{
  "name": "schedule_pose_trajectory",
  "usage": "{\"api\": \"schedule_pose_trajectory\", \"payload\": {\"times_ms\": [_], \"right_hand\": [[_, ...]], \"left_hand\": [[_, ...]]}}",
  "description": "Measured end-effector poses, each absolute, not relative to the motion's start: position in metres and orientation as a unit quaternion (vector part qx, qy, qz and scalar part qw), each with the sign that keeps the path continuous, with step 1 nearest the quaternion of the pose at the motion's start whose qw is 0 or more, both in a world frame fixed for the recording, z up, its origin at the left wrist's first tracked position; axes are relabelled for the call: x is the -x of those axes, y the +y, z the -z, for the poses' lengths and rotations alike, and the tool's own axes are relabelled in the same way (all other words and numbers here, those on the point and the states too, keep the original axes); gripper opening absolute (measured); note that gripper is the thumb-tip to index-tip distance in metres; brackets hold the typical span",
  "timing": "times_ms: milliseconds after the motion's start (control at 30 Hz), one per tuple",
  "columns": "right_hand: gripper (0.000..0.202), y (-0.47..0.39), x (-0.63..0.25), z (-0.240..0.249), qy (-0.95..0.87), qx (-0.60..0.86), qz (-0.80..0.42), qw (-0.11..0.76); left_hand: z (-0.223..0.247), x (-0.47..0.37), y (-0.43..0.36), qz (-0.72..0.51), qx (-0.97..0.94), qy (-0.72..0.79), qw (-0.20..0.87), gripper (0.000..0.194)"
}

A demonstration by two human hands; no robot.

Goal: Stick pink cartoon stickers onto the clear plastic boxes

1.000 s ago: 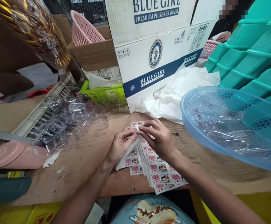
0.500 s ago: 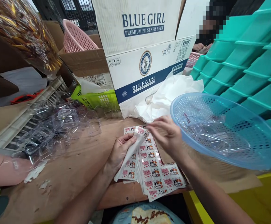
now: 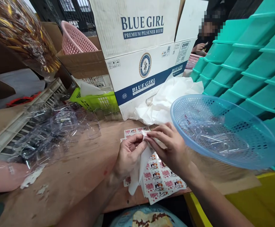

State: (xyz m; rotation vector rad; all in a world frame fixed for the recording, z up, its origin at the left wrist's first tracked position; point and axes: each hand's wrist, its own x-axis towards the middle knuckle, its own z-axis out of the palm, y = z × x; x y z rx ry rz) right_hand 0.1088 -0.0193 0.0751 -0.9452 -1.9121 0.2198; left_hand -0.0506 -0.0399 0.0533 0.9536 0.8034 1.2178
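Note:
My left hand [image 3: 130,154] is closed on a folded sticker sheet [image 3: 137,176], whose white backing faces me. My right hand [image 3: 169,145] meets it at the sheet's top edge, thumb and fingertips pinched there; whether a single sticker is between them is hidden. Beneath both hands lie more sticker sheets [image 3: 160,186], loosely stacked and printed with cartoon cats and pink lettering, reaching the table's front edge.
A blue perforated basket [image 3: 258,157] with clear plastic pieces stands to the right, before stacked teal bins [image 3: 253,72]. Clear plastic containers [image 3: 64,121] lie left. Behind are a white beer carton [image 3: 137,47], crumpled white paper [image 3: 166,101] and a green basket [image 3: 99,101]. Another person's hand [image 3: 199,48] shows far right.
My right hand has come in to the held sheet's top edge and pinched it. The sheet has turned, so its printed corner no longer shows. The view has shifted slightly.

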Motion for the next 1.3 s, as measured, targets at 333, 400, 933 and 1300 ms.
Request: {"api": "schedule_pose_trajectory", "payload": {"times_ms": [333,400,933,1300], "right_hand": [[0.018,0.01,-0.123,-0.052,-0.545,0.48,-0.295,0.621],[0.015,0.018,-0.126,-0.051,-0.572,0.484,-0.145,0.646],[0.027,-0.001,-0.104,-0.016,-0.731,0.421,0.002,0.537],[0.037,-0.025,-0.09,0.003,-0.815,0.378,0.083,0.432]], "left_hand": [[-0.015,0.069,-0.024,-0.485,-0.403,0.436,0.642,0.028],[-0.006,0.077,-0.013,-0.526,-0.472,0.508,0.492,0.03],[-0.027,0.062,-0.023,-0.52,-0.33,0.309,0.725,0.024],[-0.028,0.065,-0.027,-0.563,-0.282,0.326,0.705,0.034]]}}
